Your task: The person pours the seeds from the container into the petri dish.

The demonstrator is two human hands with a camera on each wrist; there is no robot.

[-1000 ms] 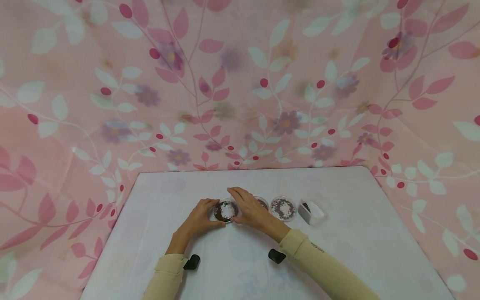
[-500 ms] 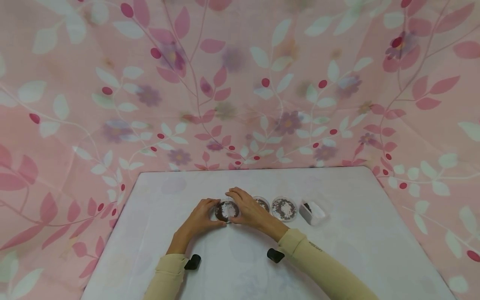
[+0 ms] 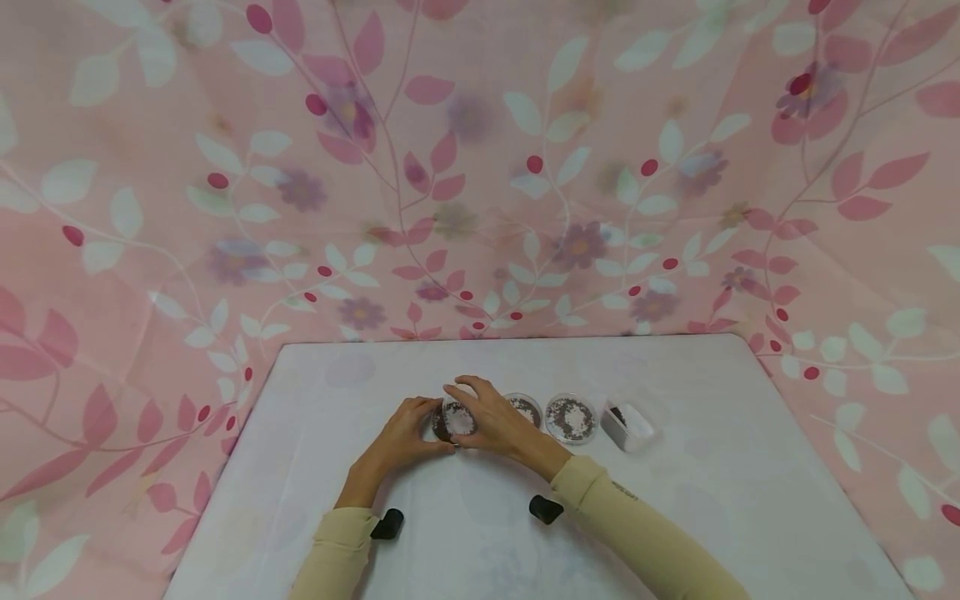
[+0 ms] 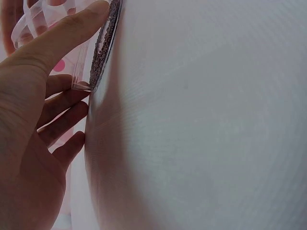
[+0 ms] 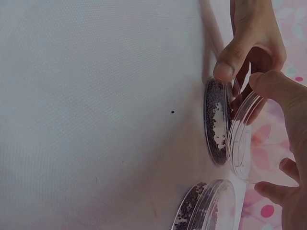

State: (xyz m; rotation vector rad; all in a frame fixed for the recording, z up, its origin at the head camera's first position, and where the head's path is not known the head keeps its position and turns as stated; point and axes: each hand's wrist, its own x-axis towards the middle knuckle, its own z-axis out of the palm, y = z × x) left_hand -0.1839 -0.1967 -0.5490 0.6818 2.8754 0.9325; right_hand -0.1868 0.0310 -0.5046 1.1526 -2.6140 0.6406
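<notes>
A round clear petri dish (image 5: pixel 211 122) with dark granules and a pale patch sits on the white table. My left hand (image 3: pixel 401 433) grips it between thumb and fingers from the left. Its thumb (image 4: pixel 72 33) lies along the dish's edge in the left wrist view. My right hand (image 3: pixel 495 421) holds a clear petri dish lid (image 5: pixel 245 136) by its rim with thumb and fingers. The lid is tilted, apart from the dish at its right side, and overlaps it in the head view. The right wrist partly hides a second petri dish (image 3: pixel 527 407).
A third petri dish (image 3: pixel 572 418) with granules and white patches stands right of the second. Beyond it is a tilted clear-and-white plastic box (image 3: pixel 628 425) with something dark inside. One dark granule (image 5: pixel 172 112) lies on the table. A pink floral cloth (image 3: pixel 480 208) hangs behind.
The right hand has shifted slightly left and raised the lid off the dish at a tilt. The left hand keeps its grip on the dish.
</notes>
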